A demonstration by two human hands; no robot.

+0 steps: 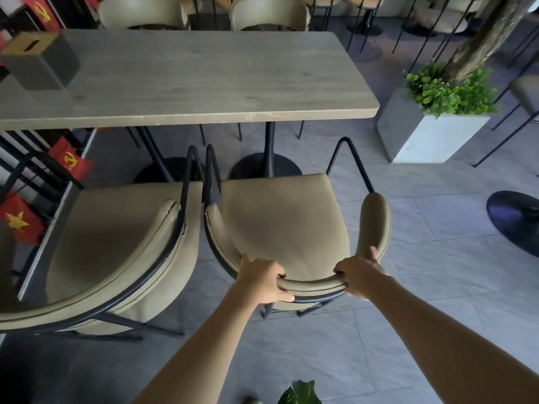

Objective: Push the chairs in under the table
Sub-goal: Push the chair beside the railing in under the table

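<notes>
A long grey wooden table (204, 80) stands ahead of me. Two olive padded chairs with black metal frames sit on its near side, both standing back from the table edge. The right chair (280, 217) is in front of me; my left hand (262, 281) and my right hand (358, 275) both grip its curved backrest from behind. The left chair (116, 243) stands close beside it, their frames nearly touching. Two more chairs (268, 13) are tucked in at the table's far side.
A dark tissue box (40, 62) sits on the table's left end. A white square planter (428, 132) with green leaves stands on the floor to the right. Black round table bases (262, 167) are under the table. Red flags (70, 161) hang on a railing at left.
</notes>
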